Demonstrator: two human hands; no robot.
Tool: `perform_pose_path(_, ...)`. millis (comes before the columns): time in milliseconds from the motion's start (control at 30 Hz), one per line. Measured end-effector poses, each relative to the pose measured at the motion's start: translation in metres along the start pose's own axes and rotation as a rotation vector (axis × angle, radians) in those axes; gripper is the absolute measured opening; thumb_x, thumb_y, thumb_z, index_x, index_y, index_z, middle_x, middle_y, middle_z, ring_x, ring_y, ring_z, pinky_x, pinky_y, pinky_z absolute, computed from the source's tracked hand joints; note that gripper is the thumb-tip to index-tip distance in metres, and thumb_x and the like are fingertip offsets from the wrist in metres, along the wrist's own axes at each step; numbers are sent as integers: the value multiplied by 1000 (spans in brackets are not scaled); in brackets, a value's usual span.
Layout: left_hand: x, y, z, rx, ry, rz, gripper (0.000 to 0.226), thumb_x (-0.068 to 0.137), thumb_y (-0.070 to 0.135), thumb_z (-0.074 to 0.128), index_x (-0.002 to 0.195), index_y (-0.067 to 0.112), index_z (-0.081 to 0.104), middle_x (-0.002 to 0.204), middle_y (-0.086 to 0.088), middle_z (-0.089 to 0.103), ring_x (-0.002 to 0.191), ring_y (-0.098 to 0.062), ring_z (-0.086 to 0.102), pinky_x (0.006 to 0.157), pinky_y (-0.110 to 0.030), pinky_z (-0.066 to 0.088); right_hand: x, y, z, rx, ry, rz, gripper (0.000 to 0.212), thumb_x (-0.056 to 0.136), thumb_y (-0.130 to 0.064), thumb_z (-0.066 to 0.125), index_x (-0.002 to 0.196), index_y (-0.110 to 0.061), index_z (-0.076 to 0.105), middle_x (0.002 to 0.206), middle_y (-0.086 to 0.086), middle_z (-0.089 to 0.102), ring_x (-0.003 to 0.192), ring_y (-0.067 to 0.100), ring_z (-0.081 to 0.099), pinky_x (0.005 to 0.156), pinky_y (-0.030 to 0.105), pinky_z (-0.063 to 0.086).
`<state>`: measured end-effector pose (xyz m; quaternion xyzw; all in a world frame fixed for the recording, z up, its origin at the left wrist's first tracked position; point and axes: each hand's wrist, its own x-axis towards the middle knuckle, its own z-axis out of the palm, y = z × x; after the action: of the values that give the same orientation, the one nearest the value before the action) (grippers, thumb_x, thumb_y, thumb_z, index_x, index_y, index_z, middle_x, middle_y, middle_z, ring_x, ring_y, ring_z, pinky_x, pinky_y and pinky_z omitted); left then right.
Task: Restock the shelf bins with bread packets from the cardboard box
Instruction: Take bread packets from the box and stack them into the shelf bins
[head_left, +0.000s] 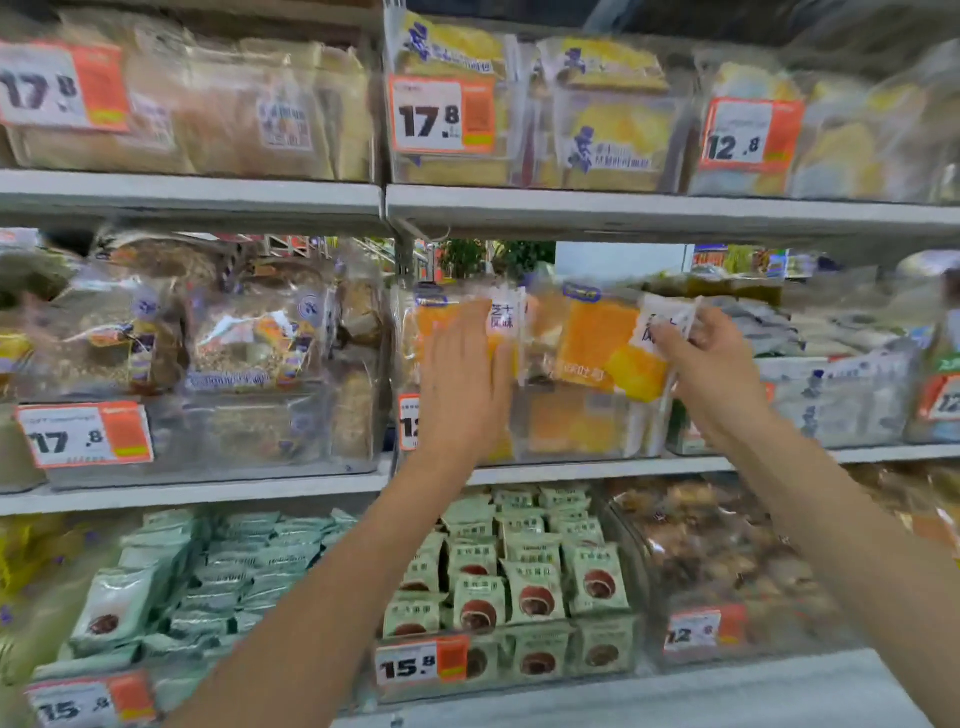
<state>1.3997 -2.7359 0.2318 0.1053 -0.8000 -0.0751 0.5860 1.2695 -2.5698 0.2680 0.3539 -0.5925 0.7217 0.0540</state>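
On the middle shelf, flat left hand (465, 374) presses one bread packet (457, 332); right hand (711, 364) pinches another (597, 343).

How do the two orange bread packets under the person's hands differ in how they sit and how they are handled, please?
The left packet stands upright in the bin; the right packet is tilted. The left hand presses flat against the left packet, while the right hand pinches the right packet's top corner. Both share orange wrappers with a white label.
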Motion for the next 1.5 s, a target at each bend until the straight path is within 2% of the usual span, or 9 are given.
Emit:
perform_pose_path(100,16,-39,29,458,-108,332,57,99,39,23,148,10,27,153,-8,31,143,-24,23,116,-53,7,52,1,-5,-71,63,-68,15,94,-10,56,108,-8,56,101,6,64,85,12,62,81,26,50)
perform_pose_path(200,19,-66,49,607,-185,477,61,98,46,28,152,17,20,158,-5,20,146,-23,13,114,-61,4,94,20,4,-218,51,-76,19,94,-16,56,113,-11,54,110,9,64,99,22,62,89,38,51)
perform_pose_path(433,19,-68,50,596,-146,471,61,96,45,38,150,17,27,156,-7,24,145,-26,18,112,-63,13,127,59,54,-292,-84,95,39,95,-20,55,132,-9,46,122,4,58,105,20,58,90,39,51)
perform_pose_path(567,19,-70,52,612,-168,469,61,95,44,37,150,17,28,155,-8,26,145,-27,18,113,-62,12,130,70,67,-448,-73,136,66,91,-41,58,144,-14,31,141,7,46,127,29,46,103,47,42)
perform_pose_path(767,19,-69,52,612,-187,458,60,95,43,36,150,18,28,155,-9,27,145,-28,19,112,-62,12,131,66,62,-473,-3,230,73,86,-40,64,141,-9,27,142,14,42,124,33,47,100,47,45)
perform_pose_path(933,20,-64,45,630,-273,481,58,97,42,31,151,22,24,156,-8,24,145,-26,17,113,-62,10,96,54,49,-800,-46,36,87,85,-38,67,147,-3,18,150,20,26,140,33,24,112,45,26)
perform_pose_path(1233,-91,-50,15,370,-322,905,48,91,32,43,136,15,42,136,-11,49,122,-26,44,104,-44,32,-84,76,30,-679,-36,-463,25,94,-16,54,118,-10,51,115,8,51,108,19,45,87,18,29)
perform_pose_path(1433,-262,-58,16,196,-695,586,28,83,19,46,110,10,52,103,-10,63,89,-27,59,80,-35,36,-242,179,31,-713,-381,-118,18,94,-24,47,111,-22,53,112,-3,52,108,13,46,87,20,36)
perform_pose_path(1500,-313,-59,11,209,-955,325,39,83,17,43,122,11,46,114,-9,59,103,-28,57,87,-36,34,-288,217,28,-778,-508,40,21,95,-27,49,114,-23,54,116,-5,52,113,15,47,91,25,39)
